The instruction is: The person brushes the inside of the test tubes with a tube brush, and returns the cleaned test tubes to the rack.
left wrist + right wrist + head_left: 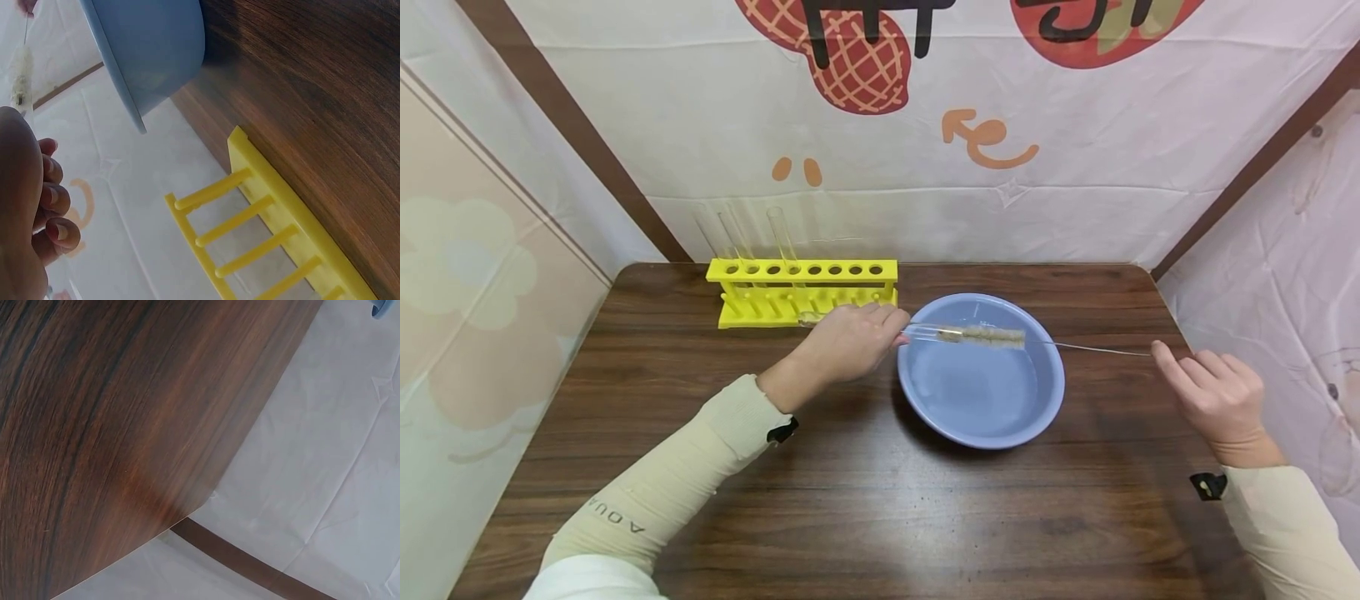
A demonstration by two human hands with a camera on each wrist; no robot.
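My left hand (856,340) grips a clear glass test tube (922,332) lying nearly level above the basin's left rim. The tube's rounded end sticks out behind the hand, in front of the rack. A bristly test tube brush (996,337) has its head at the tube's right end, partly inside the glass, over the basin. My right hand (1216,392), far to the right, pinches the end of the brush's thin wire handle. In the left wrist view curled fingers (55,199) show, with the pale bristles (22,75) beyond. The right hand is out of the right wrist view.
A blue basin (996,442) with water in it stands right of centre on the dark wooden table (865,517). Behind the left hand is a yellow test tube rack (842,279) with several glass tubes (781,237) at its left part. A printed cloth (880,183) hangs behind.
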